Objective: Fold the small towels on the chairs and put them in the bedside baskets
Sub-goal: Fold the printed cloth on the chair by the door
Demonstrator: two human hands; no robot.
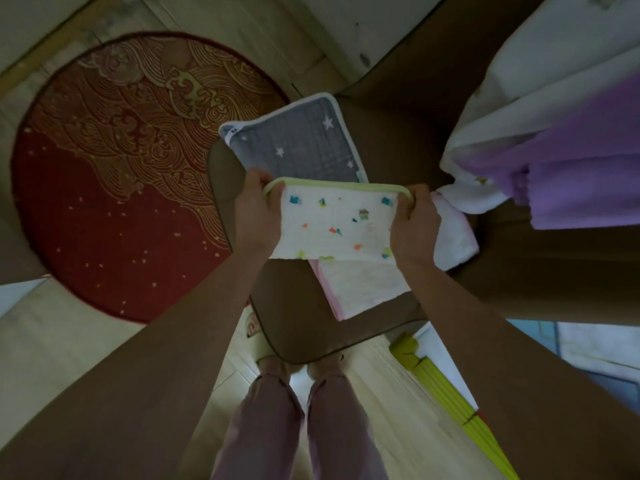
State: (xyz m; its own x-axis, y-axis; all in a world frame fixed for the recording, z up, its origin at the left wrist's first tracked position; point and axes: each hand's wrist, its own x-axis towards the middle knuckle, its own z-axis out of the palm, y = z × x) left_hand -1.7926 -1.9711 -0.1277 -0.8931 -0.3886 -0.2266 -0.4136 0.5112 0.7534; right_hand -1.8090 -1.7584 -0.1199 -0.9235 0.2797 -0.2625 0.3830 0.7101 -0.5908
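A small white towel (pixel 337 225) with coloured specks and a green border hangs folded in half between my hands, above the brown chair seat (pixel 287 317). My left hand (pixel 256 209) pinches its upper left corner and my right hand (pixel 414 223) pinches its upper right corner. Under it on the seat lies a pink-and-white towel (pixel 363 289), partly hidden. A grey towel with white stars (pixel 298 143) lies flat at the far side of the seat. No basket is in view.
A round red rug (pixel 114 174) with a gold wave pattern covers the floor to the left. White and purple bedding (pixel 554 140) hangs at the right. Yellow rods (pixel 446 386) lie on the floor at lower right. My legs stand before the chair.
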